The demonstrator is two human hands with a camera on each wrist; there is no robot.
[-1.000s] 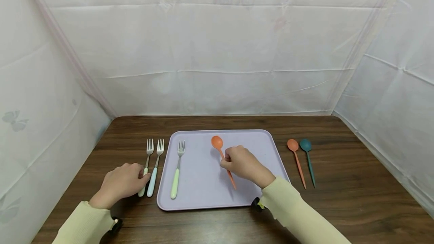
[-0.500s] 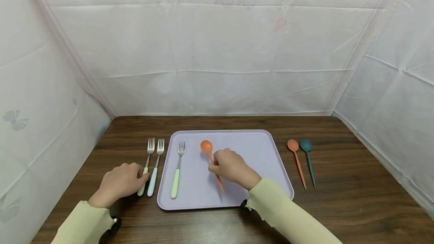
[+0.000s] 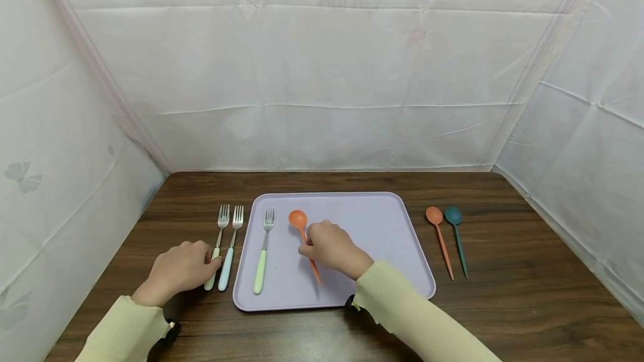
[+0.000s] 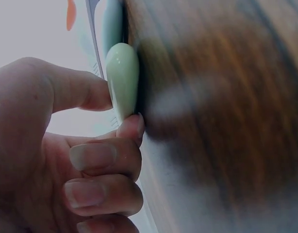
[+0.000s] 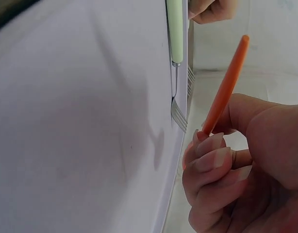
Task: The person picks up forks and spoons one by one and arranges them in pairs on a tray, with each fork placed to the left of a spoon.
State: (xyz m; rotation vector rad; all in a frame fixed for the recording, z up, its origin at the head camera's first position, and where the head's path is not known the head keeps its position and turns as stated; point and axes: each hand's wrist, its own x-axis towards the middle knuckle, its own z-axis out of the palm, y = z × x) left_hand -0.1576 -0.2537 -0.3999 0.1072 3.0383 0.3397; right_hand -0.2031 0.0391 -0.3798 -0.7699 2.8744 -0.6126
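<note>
Right: you are pinching the orange spoon [image 3: 297,219] between thumb and fingers of your right hand [image 3: 334,246], gripping it partway along the handle. You are holding it over the lilac tray [image 3: 377,233], left of the tray's middle, the bowl pointing toward the far edge and the handle end slanting toward the near edge. In the right wrist view the handle end is standing clear of the tray surface, with shadows falling below; your fingers are hiding the bowl there.

Left: you are pinching the handle of the outer green fork [image 3: 216,252] with thumb and index finger of your left hand [image 3: 179,268], the other fingers curling beside it. This fork is pointing its tines toward the far edge of the desk [image 3: 528,239], left of the tray. Whether its handle is touching the desk, you cannot tell from these views. A pale blue fork [image 3: 228,261] is lying just beside it, nearer the tray's left edge.

On the tray: a green-handled fork [image 3: 260,264] is lying along the left edge, tines toward the far edge.

Beyond the tray's right edge: a coral spoon [image 3: 443,246] and a teal spoon [image 3: 460,244] are lying side by side on the desk, bowls toward its far edge.
</note>
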